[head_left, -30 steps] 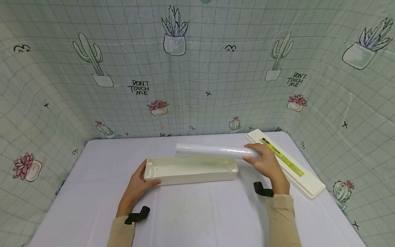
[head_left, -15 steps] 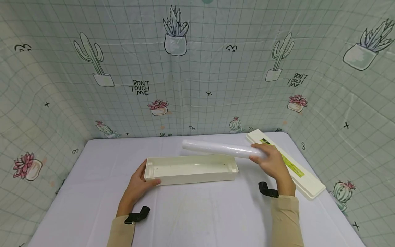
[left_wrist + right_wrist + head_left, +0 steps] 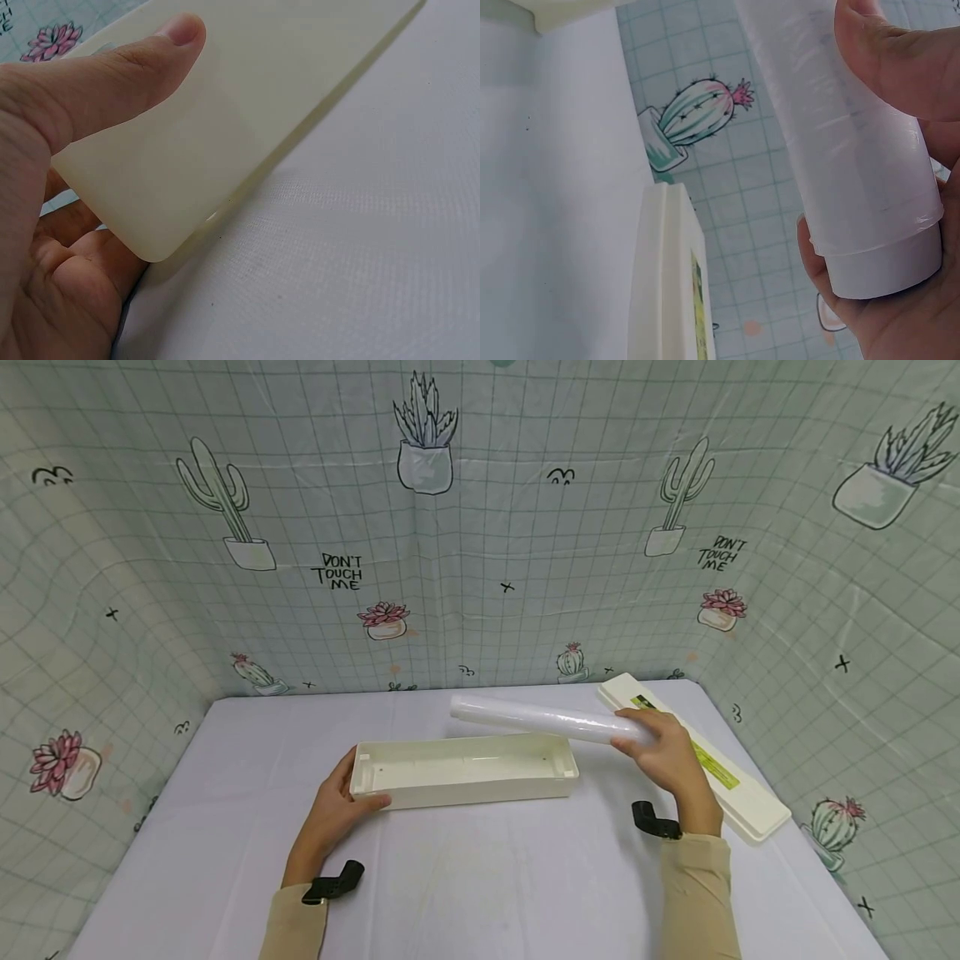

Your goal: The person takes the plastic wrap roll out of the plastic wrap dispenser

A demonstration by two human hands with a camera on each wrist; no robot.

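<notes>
Taking 12 o'clock as the bench's far edge: the R hand (image 3: pixel 663 756) has a long, glossy white roll of plastic film (image 3: pixel 536 718) held up over the bench (image 3: pixel 480 877), which is spread w/ white cloth. Its grip is pinched on the roll's 3 o'clock end, thumb on one side, fingers on the other; a plain white core (image 3: pixel 885 270) pokes out past the film there. The roll's long axis runs approx. 9 to 3, free end aimed a touch past 9 o'clock. It's just beyond the far rim of the long, rectangular, open-topped cream plastic box (image 3: pixel 465 795), near that box's 2 o'clock corner; can't tell if they touch.

Box sits mid-bench, its axis also approx. 9 to 3. The L hand (image 3: pixel 337 806) is at its 9 o'clock end, grip clasping it, thumb along the near wall, fingers round the end.

Over at 2 o'clock lies the long, flat cream plastic lid (image 3: pixel 738 797) w/ a yellow-green label strip (image 3: pixel 716 766), pointing approx. 10:30 to 4:30, partly behind the R hand. Backdrop at 12 o'clock is pale green grid cloth (image 3: pixel 480 527) w/ cactus prints.
</notes>
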